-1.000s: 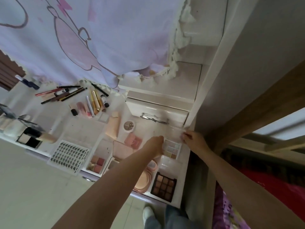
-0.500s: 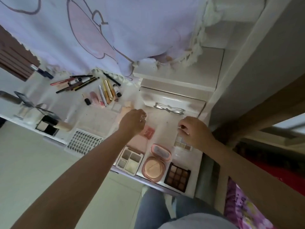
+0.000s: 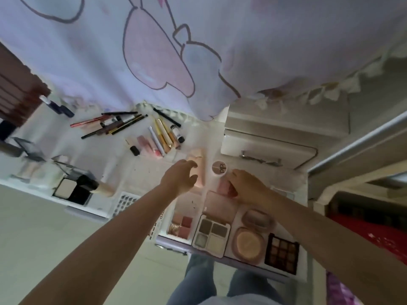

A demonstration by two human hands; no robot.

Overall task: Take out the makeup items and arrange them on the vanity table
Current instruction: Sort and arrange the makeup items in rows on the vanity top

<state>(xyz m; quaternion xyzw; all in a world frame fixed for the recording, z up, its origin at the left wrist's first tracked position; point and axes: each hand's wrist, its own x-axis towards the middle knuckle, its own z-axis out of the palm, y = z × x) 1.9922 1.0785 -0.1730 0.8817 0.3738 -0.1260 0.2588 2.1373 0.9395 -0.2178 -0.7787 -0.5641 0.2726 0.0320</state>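
Observation:
The white vanity table (image 3: 154,170) carries makeup laid out in rows. My left hand (image 3: 181,177) hovers with loosely curled fingers over a peach tube (image 3: 199,167) and holds nothing. My right hand (image 3: 247,187) reaches to a small pink blush compact (image 3: 223,186), which sits between its thumb and fingers. A round white compact (image 3: 219,168) lies just beyond both hands. Nearer me lie a pink case (image 3: 220,209), a four-pan palette (image 3: 211,235), a round cushion compact (image 3: 248,244) and a dark eyeshadow palette (image 3: 282,253).
Pencils (image 3: 110,125) and lip tubes (image 3: 159,138) lie at the back under a hanging printed cloth (image 3: 154,51). A lash tray (image 3: 125,202) and a black compact (image 3: 72,189) sit on the left. A white drawer box with a metal handle (image 3: 262,158) stands at the right.
My right hand left the small palette at the table's right edge and moved left to the pink blush compact. My left hand shifted slightly toward the peach tube. The camera moved closer.

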